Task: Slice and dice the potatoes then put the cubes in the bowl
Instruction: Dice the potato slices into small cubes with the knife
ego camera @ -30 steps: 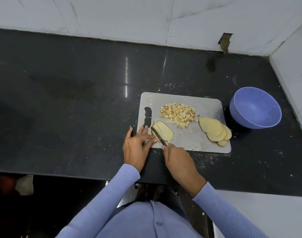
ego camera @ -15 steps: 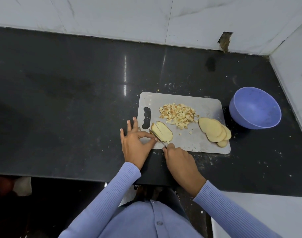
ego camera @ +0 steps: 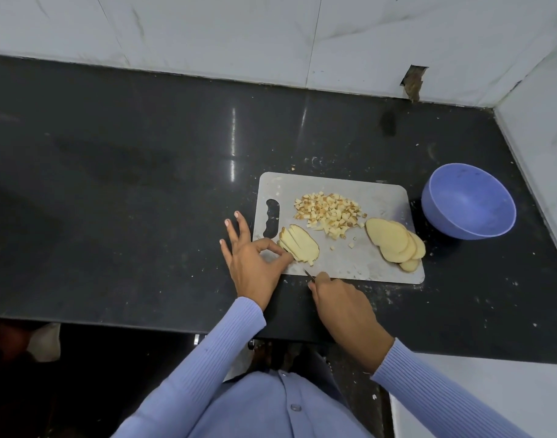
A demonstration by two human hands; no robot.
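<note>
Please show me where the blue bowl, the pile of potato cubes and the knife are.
blue bowl (ego camera: 492, 227): head view, near outer wall.
pile of potato cubes (ego camera: 329, 211): head view, middle of the heap.
knife (ego camera: 309, 274): head view, visible blade tip.

A single wide-angle view looks from the person's head, forward and steeply down. It takes in the dark tabletop (ego camera: 144, 184) up to the wall, from close above.
</note>
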